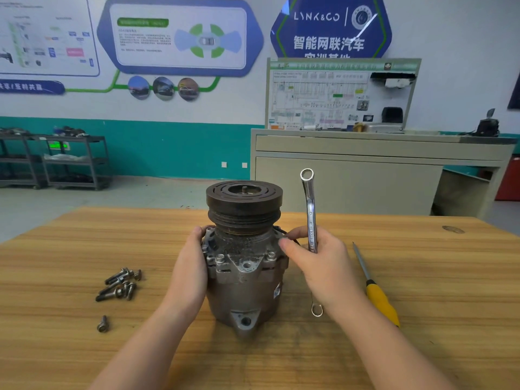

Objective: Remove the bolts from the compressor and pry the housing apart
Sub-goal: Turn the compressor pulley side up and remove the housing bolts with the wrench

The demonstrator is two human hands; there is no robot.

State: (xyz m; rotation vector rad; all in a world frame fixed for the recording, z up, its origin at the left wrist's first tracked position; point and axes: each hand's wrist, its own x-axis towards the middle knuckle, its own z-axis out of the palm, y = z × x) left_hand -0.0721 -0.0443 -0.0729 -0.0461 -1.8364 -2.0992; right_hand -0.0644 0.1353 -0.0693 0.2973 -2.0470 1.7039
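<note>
**Both hands on the upright compressor, wrench gripped in your right**

While you look down from the head camera, the compressor [244,266] stands upright near the middle of the wooden table [422,277], pulley end up. Its body is dull, grimy cast metal with lugs and ears; the pulley [244,204] on top is a dark, round, grooved disc with curved slots in its face and a short threaded stub at the centre. Two bolt heads [220,258] with washers still sit in the flange facing you.

Your left hand [191,271] lies flat along the compressor's left side, its fingertips curled over the flange edge. Your right hand [318,263] is closed round the shank of a polished double ring wrench [310,215], which stands nearly upright, one ring above your hand and the other showing below your wrist. That hand's thumb and fingertips reach across to the compressor's right flange; what they touch there I cannot tell.

Left of the compressor, a loose heap of removed bolts [119,284] lies on the table, dark and long-shanked, with a single bolt [103,324] nearer you, well apart from the heap. On the right, beside your forearm, lies a screwdriver [374,288] with a yellow handle and slim grey shaft.

The tabletop is light wood-grain with a small dark knot far right. Behind it stand a beige cabinet [351,178] carrying a wiring-diagram board [337,97], grey shelving carts [73,161] on the left, and a white wall with a teal lower band and blue-green posters [180,38].
</note>
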